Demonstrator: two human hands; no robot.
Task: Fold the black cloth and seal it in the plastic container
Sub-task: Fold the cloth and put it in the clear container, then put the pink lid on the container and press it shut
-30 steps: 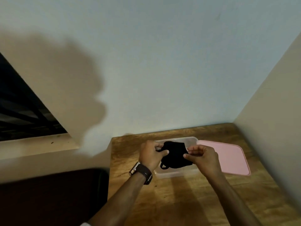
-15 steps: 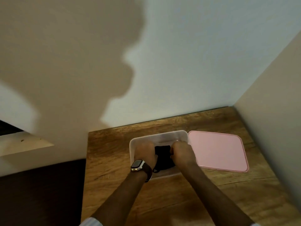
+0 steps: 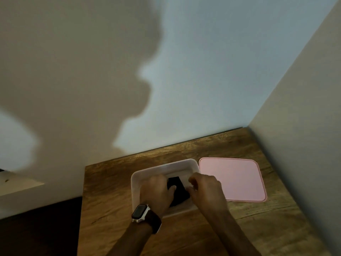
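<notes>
box (image 3: 137, 183): clear plastic, rounded, cloth (image 3: 177, 189) folded black inside | left hand (image 3: 156, 191) curled, pressing cloth | right hand (image 3: 206, 191) curled, grip unclear | lid (image 3: 232, 179): flat pink, beside box | table (image 3: 110, 182): grained wood

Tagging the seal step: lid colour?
Pink, plain. The lid lies flat on the wooden table, shown in the head view.

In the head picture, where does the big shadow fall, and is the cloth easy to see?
Head view: dim light; a large soft shadow covers the wall's left part; the black cloth in the container shows no detail, half hidden by the left hand and right hand.
</notes>
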